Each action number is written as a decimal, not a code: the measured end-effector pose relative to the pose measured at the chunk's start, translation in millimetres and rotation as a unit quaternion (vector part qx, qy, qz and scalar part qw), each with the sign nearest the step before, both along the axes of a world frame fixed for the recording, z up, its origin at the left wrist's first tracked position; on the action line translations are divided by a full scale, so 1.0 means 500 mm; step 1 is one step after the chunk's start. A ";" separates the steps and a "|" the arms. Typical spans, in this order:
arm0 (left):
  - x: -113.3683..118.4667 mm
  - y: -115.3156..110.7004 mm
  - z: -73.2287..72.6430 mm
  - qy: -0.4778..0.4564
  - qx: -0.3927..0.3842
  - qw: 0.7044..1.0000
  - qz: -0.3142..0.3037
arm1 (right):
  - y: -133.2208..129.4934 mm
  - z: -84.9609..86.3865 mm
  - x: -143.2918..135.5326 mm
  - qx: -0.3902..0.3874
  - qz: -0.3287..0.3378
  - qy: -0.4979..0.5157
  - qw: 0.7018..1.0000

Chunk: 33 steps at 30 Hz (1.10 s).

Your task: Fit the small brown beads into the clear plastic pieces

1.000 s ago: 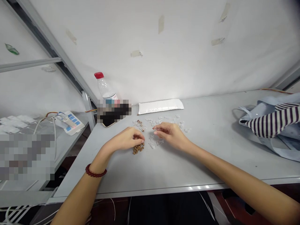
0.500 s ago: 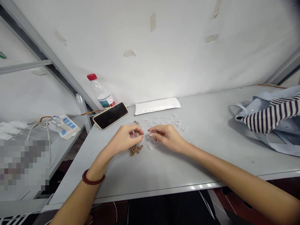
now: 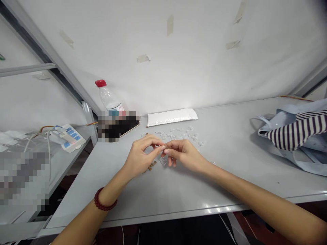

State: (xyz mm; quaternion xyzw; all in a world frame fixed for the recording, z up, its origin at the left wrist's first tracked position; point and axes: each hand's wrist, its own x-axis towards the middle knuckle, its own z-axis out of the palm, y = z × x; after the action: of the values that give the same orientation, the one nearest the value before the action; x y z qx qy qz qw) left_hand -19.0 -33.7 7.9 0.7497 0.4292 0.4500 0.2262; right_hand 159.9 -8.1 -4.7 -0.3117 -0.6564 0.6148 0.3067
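My left hand (image 3: 141, 156) and my right hand (image 3: 186, 155) meet fingertip to fingertip above the grey table (image 3: 219, 143). Both are closed in a pinch. Whatever lies between the fingertips is too small and too covered to make out. Small brown pieces (image 3: 151, 166) lie below my left hand, which partly hides them. Under the fingers rests a bit of clear plastic (image 3: 162, 161). Beyond my hands, several small clear plastic pieces (image 3: 180, 134) are scattered over the tabletop. A dark red bead bracelet (image 3: 104, 201) circles my left wrist.
Against the wall lies a long white packet (image 3: 172, 117). To its left are a dark phone (image 3: 129, 125) and a red-capped clear bottle (image 3: 108, 98). A light blue bag with striped cloth (image 3: 286, 136) sits at the right. A white power strip (image 3: 71, 137) lies on the neighbouring table.
My left hand has moved right, and its fingertips now touch those of my right hand. The left hand now covers more of the brown pieces. The view has shifted slightly.
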 end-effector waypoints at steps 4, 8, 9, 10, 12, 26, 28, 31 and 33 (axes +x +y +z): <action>-0.001 0.000 -0.005 0.004 0.017 1.000 -0.022 | 0.002 0.004 0.001 -0.034 0.003 0.030 0.999; 0.005 0.002 -0.011 0.072 0.072 0.995 -0.005 | 0.009 0.008 0.004 -0.038 -0.010 0.038 0.999; 0.007 0.003 -0.014 0.092 0.091 0.992 0.004 | 0.011 0.008 0.005 -0.032 -0.010 0.032 0.999; 0.010 0.004 -0.018 0.109 0.112 0.988 0.012 | 0.013 0.007 0.005 -0.027 -0.008 0.027 0.999; 0.014 0.007 -0.027 0.136 0.163 0.977 0.023 | 0.014 0.003 0.005 -0.021 -0.006 0.018 1.000; -0.009 0.018 -0.021 0.221 0.211 0.949 0.081 | 0.012 0.024 0.017 0.081 -0.028 -0.085 0.993; -0.019 0.025 -0.025 0.251 0.173 0.949 0.080 | 0.021 0.029 0.027 0.123 -0.056 -0.118 0.984; -0.029 0.034 -0.034 0.302 0.092 0.946 0.077 | 0.038 0.035 0.050 0.160 -0.063 -0.158 0.972; -0.032 0.038 -0.040 0.326 0.050 0.941 0.078 | 0.051 0.037 0.068 0.174 -0.058 -0.179 0.967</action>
State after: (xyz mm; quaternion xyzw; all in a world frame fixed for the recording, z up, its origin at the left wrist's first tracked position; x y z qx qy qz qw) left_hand -35.2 -14.7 -12.2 0.8301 0.5132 0.2181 0.0001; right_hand 193.9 17.2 14.0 -0.3956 -0.7784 0.4065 0.2690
